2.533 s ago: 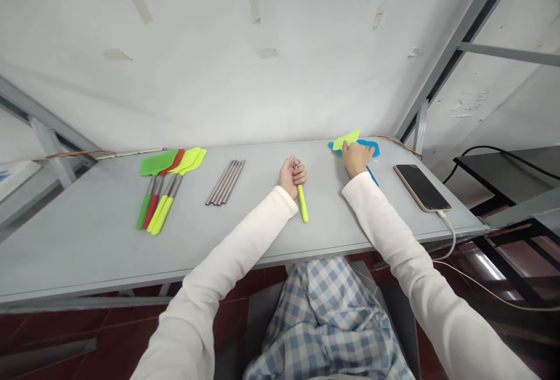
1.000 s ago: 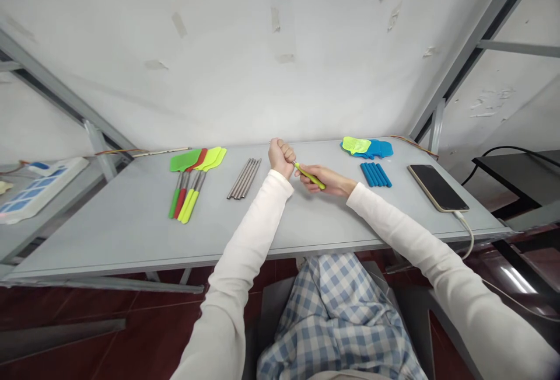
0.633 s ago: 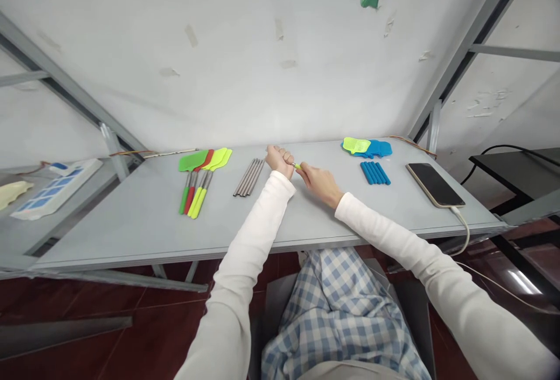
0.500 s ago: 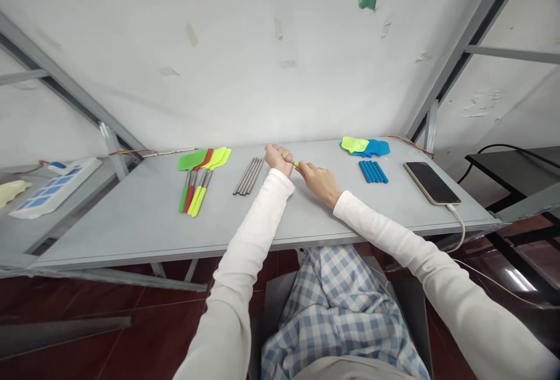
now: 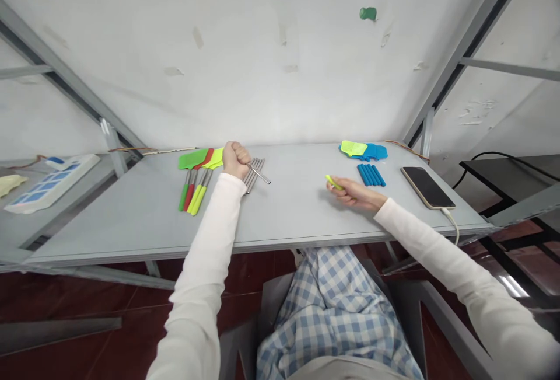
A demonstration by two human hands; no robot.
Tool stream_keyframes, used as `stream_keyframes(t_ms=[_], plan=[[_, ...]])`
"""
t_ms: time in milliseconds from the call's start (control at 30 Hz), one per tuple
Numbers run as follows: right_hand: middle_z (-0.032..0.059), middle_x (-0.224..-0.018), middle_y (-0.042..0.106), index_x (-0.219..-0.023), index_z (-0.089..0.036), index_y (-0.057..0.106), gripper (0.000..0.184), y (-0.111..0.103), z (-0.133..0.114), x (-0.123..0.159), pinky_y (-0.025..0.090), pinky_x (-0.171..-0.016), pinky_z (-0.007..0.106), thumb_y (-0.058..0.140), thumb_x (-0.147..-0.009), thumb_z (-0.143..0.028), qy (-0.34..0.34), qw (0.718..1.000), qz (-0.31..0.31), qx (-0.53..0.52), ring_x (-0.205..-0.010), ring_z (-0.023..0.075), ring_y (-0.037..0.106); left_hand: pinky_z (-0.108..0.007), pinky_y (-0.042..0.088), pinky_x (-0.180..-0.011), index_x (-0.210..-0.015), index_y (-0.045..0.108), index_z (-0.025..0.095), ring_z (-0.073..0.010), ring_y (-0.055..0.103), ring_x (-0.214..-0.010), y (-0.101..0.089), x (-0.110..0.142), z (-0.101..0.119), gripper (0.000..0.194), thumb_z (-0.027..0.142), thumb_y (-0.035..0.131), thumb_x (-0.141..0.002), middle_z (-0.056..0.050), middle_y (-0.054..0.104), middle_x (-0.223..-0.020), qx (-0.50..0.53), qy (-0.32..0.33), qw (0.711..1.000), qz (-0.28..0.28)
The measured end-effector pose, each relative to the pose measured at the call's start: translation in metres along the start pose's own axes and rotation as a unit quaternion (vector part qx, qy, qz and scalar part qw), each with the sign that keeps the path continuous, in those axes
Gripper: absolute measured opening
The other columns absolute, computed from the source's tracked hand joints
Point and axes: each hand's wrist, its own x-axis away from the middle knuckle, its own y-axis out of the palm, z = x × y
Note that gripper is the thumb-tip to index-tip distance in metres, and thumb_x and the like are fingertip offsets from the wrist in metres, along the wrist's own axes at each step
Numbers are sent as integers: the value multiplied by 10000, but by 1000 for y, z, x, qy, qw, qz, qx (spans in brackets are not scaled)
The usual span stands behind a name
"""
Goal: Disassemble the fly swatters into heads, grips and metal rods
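My left hand [image 5: 235, 160] is closed in a fist around a metal tube [image 5: 261, 174], whose bare end points down to the right. Just beyond that fist lie several more metal tubes [image 5: 254, 178], partly hidden by it. My right hand [image 5: 353, 192] pinches a short yellow-green handle sleeve [image 5: 334, 182], apart from the tube. To the left rest fly swatters with green, red and yellow heads; the green swatter head [image 5: 192, 159] is outermost, and my left hand covers part of the yellow ones. Several blue handle sleeves [image 5: 371, 175] lie side by side right of my right hand.
Yellow and blue swatter heads [image 5: 375, 151] are stacked at the back right of the grey table [image 5: 131, 222]. A phone [image 5: 427, 187] with a white cable lies near the right end. A power strip [image 5: 55, 183] sits on the surface at far left. Behind stands a white wall.
My hands have moved apart. The left went left with the metal tube, and the right went right with the yellow-green sleeve, which has come off the tube's end.
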Motion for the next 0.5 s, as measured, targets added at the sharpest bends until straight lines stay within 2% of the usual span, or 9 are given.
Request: stream_keyframes(t_ms=[67,100,133,200,233,267,300,400,500], plan=[[-77,-584,298,-911,-184,530,418,-17,-2,4,235,-421,203,372,-938,-570,-17,986,102,134,-441,73,263,-135,67,-292,-597,145,214,-15,130,-286,-5,-2,4,413,189,403,-918,108,128,-421,-43,-73,996,-34],[-44,-607,385,-879,-167,556,408,-22,-3,2,301,-474,218,372,-952,-523,-28,958,170,229,-488,87,361,-134,62,-289,-593,162,216,-15,139,-285,-4,-2,0,422,220,427,-922,111,138,-423,-68,-105,991,-53],[3,-664,477,-855,-152,575,379,-26,-5,-3,349,-544,238,384,-962,-461,-36,914,232,331,-571,112,453,-133,56,-287,-590,186,217,-13,143,-284,-2,-2,-7,429,259,460,-918,115,147,-427,-93,-127,985,-72],[118,-856,603,-866,-127,593,318,-28,-6,-17,392,-675,285,405,-964,-364,-26,806,332,490,-782,188,569,-124,46,-288,-594,253,212,-10,141,-284,6,-2,-24,421,345,519,-892,122,167,-437,-130,-150,975,-100],[167,-951,623,-907,-116,598,296,-28,-5,-24,395,-721,307,408,-962,-335,-9,763,359,538,-875,228,589,-121,44,-291,-603,287,208,-10,137,-284,10,-3,-32,406,381,527,-881,123,173,-441,-140,-154,972,-107],[204,-1023,626,-959,-104,597,286,-28,-4,-32,397,-752,327,405,-960,-316,12,733,375,567,-943,264,595,-119,42,-293,-614,315,206,-11,133,-284,14,-4,-38,384,401,519,-875,123,175,-444,-144,-155,971,-110],[228,-1068,624,-1012,-93,591,289,-27,-1,-38,398,-773,343,397,-959,-300,34,717,382,583,-988,291,596,-121,42,-297,-624,333,206,-15,129,-284,16,-5,-42,359,405,499,-873,122,172,-445,-145,-152,971,-111],[262,-1099,622,-1112,-57,564,309,-30,7,-49,400,-805,366,369,-945,-230,81,699,387,596,-1038,323,592,-136,30,-306,-636,345,212,-29,109,-285,17,-9,-48,291,369,448,-859,119,145,-445,-152,-134,974,-106],[285,-1124,596,-1163,-21,529,340,-36,13,-50,391,-828,382,327,-927,-161,87,678,416,600,-1072,334,562,-145,17,-316,-664,375,217,-30,100,-288,13,-9,-50,245,366,479,-829,125,132,-452,-169,-99,976,-94]])
